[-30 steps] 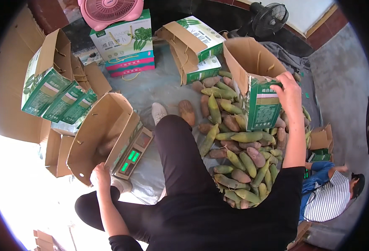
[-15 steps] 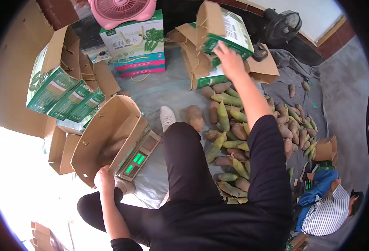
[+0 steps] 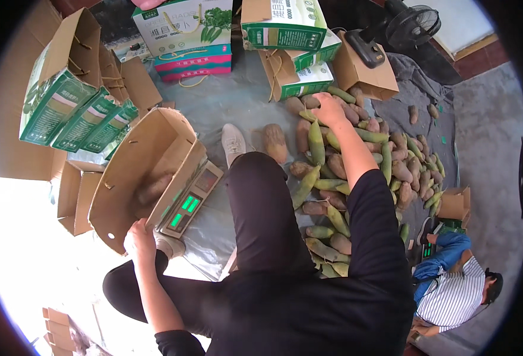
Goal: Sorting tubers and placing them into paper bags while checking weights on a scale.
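Observation:
At the left, my left hand [image 3: 140,238] is closed on the near edge of an open cardboard box [image 3: 110,199]. The box lies tilted on a digital scale [image 3: 189,202] with a lit green display. A brownish root [image 3: 153,190] lies inside the box. My right hand [image 3: 328,110] reaches to the far end of a heap, touching the vegetables there. A green radish [image 3: 316,144] lies just nearer to me, among green and brown roots. The fingertips are partly hidden, so I cannot tell whether they grip one.
Printed green-and-white boxes [image 3: 59,107] stand at the far left, others [image 3: 291,35] beyond the heap. A black fan [image 3: 412,26] stands behind. A loose brown root [image 3: 275,142] lies by my shoe [image 3: 233,142]. Another person [image 3: 457,296] sits at the right by a smaller scale.
My right hand has left the printed box at the back and come down onto the heap. That box now sits level on the others. My left hand stays on the box edge.

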Tool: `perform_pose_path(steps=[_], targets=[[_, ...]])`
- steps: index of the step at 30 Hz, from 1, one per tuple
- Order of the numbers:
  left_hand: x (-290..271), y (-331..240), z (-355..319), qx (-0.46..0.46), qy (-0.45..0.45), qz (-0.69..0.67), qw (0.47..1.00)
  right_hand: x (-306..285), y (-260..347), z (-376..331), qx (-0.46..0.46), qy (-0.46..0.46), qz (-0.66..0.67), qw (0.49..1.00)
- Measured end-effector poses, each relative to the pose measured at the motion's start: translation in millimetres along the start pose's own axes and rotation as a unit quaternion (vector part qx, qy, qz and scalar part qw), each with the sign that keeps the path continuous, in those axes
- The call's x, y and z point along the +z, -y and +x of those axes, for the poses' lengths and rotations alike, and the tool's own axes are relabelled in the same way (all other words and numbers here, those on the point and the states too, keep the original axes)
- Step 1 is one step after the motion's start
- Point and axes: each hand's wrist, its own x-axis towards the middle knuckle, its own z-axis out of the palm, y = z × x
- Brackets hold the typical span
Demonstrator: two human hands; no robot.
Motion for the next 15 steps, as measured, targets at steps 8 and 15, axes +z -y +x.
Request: perform_pose_path(steps=[8,15], targets=[[1.4,-6.4,2.7,-0.003,0.023,-0.014,1.000,55.5,-5.7,-66.2,-0.001,0.051,0.203,0.978],[10.8,0.2,4.2,0.029,0.005,-0.021,0.999,138.9,-5.2,-198.1,0.012,0.162,0.215,0.963]])
